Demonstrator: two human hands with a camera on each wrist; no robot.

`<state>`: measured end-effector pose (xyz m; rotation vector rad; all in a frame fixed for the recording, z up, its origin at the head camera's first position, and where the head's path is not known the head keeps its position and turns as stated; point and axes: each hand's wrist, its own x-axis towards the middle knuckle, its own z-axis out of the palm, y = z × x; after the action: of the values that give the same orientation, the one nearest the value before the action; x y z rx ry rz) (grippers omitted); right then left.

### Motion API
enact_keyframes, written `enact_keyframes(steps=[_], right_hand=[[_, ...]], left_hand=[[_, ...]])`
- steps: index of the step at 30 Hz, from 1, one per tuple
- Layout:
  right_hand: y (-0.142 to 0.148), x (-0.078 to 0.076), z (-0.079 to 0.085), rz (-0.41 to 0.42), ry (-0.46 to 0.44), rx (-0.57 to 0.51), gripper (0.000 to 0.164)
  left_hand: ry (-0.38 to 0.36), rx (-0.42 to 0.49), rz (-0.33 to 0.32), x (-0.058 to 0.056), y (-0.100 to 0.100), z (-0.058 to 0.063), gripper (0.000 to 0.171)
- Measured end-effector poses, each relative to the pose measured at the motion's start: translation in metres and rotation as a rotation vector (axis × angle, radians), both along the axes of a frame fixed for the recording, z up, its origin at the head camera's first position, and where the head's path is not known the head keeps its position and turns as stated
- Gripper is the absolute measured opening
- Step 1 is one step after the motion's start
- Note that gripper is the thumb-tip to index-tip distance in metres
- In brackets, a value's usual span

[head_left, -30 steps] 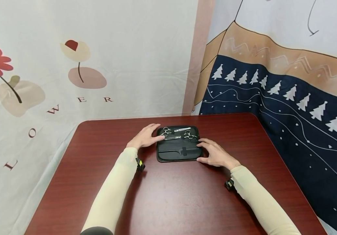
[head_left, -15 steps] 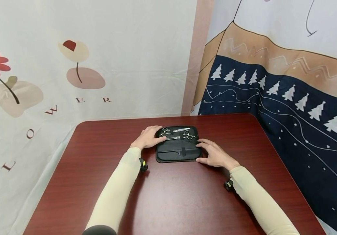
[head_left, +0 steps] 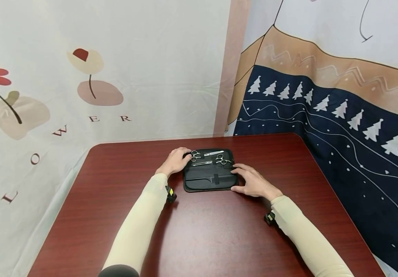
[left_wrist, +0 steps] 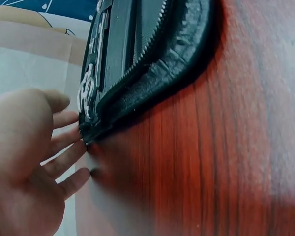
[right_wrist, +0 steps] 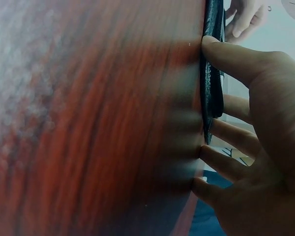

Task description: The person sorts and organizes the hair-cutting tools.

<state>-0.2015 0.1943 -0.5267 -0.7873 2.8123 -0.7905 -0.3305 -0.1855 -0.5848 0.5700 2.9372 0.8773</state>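
An unzipped black zip case (head_left: pixel 193 186) lies flat on the table, its inside facing up. Two pairs of silver scissors sit in it, the left pair (head_left: pixel 194 155) with finger rings toward the left edge and the right pair (head_left: pixel 222 161) with rings toward the right. My left hand (head_left: pixel 174 161) is at the case's upper left side, fingertips along the edge, thumb raised near the rings. On the lower right side, my right hand (head_left: pixel 252 182) touches the edge with thumb and fingertips spread. In the right wrist view, the thumb (right_wrist: pixel 231 56) rests against the case's rim.
The dark red wooden table (head_left: pixel 206 231) has rounded far corners. Behind it hangs a white flower-print curtain (head_left: pixel 171 77); a navy tree-print curtain (head_left: pixel 323 134) borders its right side. Each wrist wears a small black camera, such as the left one (head_left: pixel 171 194).
My left hand has shifted slightly right against the case, and its thumb has drawn back up off the case's inside toward the edge. My right hand stays in place.
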Motion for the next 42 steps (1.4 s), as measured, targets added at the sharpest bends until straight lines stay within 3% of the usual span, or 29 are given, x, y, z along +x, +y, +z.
enact_keyframes(steps=[5, 15, 20, 25, 28, 33, 35, 38, 42], right_hand=[[0.0, 0.0, 0.001, 0.0, -0.001, -0.005, 0.064], [0.0, 0.001, 0.001, 0.002, 0.011, -0.005, 0.064], [0.001, 0.002, 0.001, -0.001, 0.011, -0.003, 0.065], [0.0, 0.001, 0.001, 0.0, 0.0, 0.002, 0.065], [-0.001, 0.002, 0.001, -0.005, -0.014, 0.0, 0.066], [-0.001, 0.002, 0.001, -0.006, -0.008, 0.003, 0.066], [0.0, 0.002, 0.001, -0.005, -0.003, 0.004, 0.066], [0.0, 0.002, 0.001, -0.004, 0.0, 0.005, 0.066], [0.001, 0.001, -0.001, -0.004, -0.003, 0.003, 0.066]], left_hand=[[0.047, 0.047, 0.008, -0.007, 0.0, -0.007, 0.039], [0.149, 0.094, 0.097, -0.019, -0.005, -0.017, 0.033], [0.147, 0.166, 0.109, -0.025, -0.01, -0.023, 0.03], [0.189, 0.233, 0.1, -0.022, -0.013, -0.022, 0.028], [0.22, 0.287, 0.1, -0.004, -0.008, -0.003, 0.027], [0.186, 0.332, 0.105, 0.047, 0.009, 0.061, 0.026], [0.164, 0.318, 0.123, 0.06, 0.014, 0.078, 0.027], [0.143, 0.306, 0.141, 0.068, 0.017, 0.086, 0.028], [0.143, 0.313, 0.119, 0.07, 0.014, 0.087, 0.029]])
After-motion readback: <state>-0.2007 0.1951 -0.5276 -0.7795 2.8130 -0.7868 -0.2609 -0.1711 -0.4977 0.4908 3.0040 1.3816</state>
